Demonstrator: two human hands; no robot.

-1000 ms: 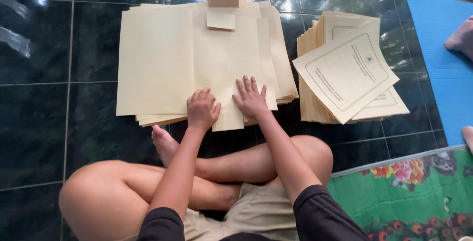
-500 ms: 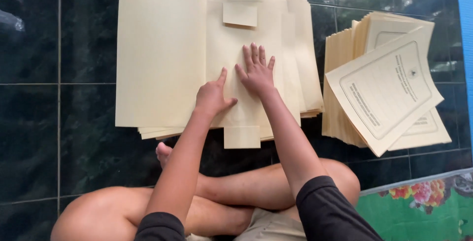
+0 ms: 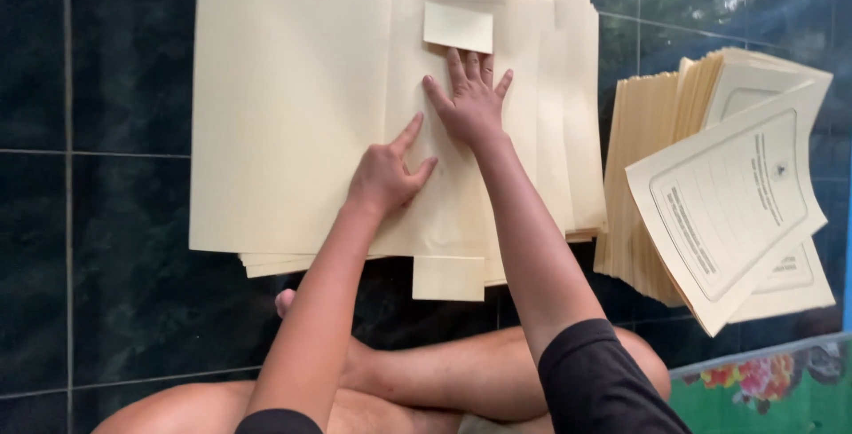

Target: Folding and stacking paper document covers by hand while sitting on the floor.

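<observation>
Head view: our right hand point(image 3: 472, 101) has slid farther up the cream folder sheets point(image 3: 293, 114), palm flat, fingers spread, gripping nothing. Left hand point(image 3: 386, 172) follows, index out, pressing the fold. Printed folders point(image 3: 728, 194) stacked right.

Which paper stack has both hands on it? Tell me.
The blank cream stack on the left; left hand and right hand press it. The printed stack lies untouched.

Unfolded folders point(image 3: 293, 114) lie stacked on the floor point(image 3: 98, 248) before the person's crossed legs point(image 3: 461, 381). Both hands rest on the top sheet, the left hand point(image 3: 383, 177) nearer the person, the right hand point(image 3: 472, 104) farther. A folded stack point(image 3: 710, 185) lies to the right, apart.
</observation>
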